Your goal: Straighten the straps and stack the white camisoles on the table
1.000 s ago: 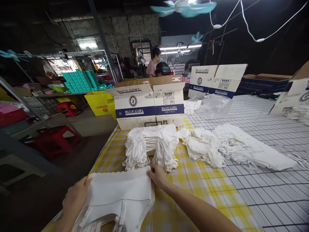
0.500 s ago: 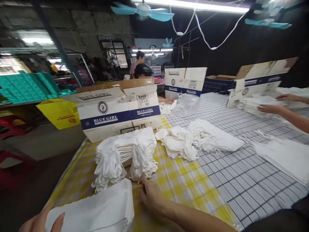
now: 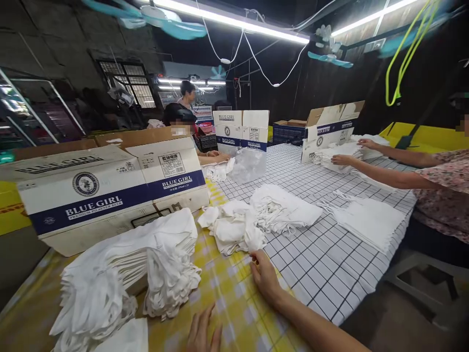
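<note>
My right hand (image 3: 266, 276) reaches over the yellow checked cloth, its fingertips close to a loose heap of white cloth pieces (image 3: 236, 229); whether they touch it I cannot tell. Its fingers are loosely bent, with nothing visible in them. At the bottom edge, partly cut off, my left hand (image 3: 205, 332) is open with its fingers apart and holds nothing. To its left stands a thick stack of white fabric pieces with hanging straps (image 3: 128, 259). In front of that stack lies another white fabric piece (image 3: 126, 337), mostly out of frame.
A BLUE GIRL carton (image 3: 117, 190) stands behind the stack. More white pieces (image 3: 284, 210) and a flat white pile (image 3: 370, 220) lie on the grid cloth (image 3: 311, 269). At right, another person's hands (image 3: 346, 160) handle white fabric; other people sit beyond the carton.
My view has swung right. Both hands have left the white fabric piece at the front; my right hand has moved over to the loose heap, and my left hand has moved right.
</note>
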Available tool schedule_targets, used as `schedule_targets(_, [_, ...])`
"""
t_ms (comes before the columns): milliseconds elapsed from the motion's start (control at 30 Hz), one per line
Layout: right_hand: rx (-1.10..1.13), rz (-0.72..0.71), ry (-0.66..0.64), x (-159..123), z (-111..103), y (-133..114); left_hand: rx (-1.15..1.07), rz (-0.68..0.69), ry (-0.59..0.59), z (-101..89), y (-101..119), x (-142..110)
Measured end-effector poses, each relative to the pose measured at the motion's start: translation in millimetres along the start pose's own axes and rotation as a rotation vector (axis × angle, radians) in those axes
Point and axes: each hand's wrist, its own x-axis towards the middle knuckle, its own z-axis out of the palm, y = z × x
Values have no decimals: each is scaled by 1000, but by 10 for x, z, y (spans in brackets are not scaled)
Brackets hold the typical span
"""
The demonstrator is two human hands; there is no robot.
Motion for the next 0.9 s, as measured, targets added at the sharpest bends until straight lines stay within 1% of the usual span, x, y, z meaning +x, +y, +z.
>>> schedule_targets(33, [8,18,10,1,-23,47,-40,-28,-25,45,70,118])
schedule_targets(100, [33,60,22,2,-39,110,-112,-107,-11,104,222,374])
schedule_targets(167, [51,89,23,9,-33,140,-173,-187,47,149,358,651])
schedule_targets(233, [62,101,13,21,-20,155,-217,-233,119,198,444,940])
schedule_targets(333, [90,123,6,39,-4,181,-241,-265,231,295,462,1377])
schedule_targets(433, [99,143,4,55,3,202,-245,-307,324,420,394,1777])
schedule_targets(500, [89,155,2,66,-2,198,-249,-348,386,511,330,1990])
schedule_targets(567, [72,172,-4,80,-16,176,-257,-386,423,601,263,2135])
schedule_targets(633, [58,185,-22,95,-30,150,-267,-409,430,679,202,2209])
schedule_targets(767, [26,192,-53,106,-19,159,-279,-418,400,758,119,2218])
schedule_targets(900, [-28,149,-94,58,105,343,-294,-402,379,755,69,2210])
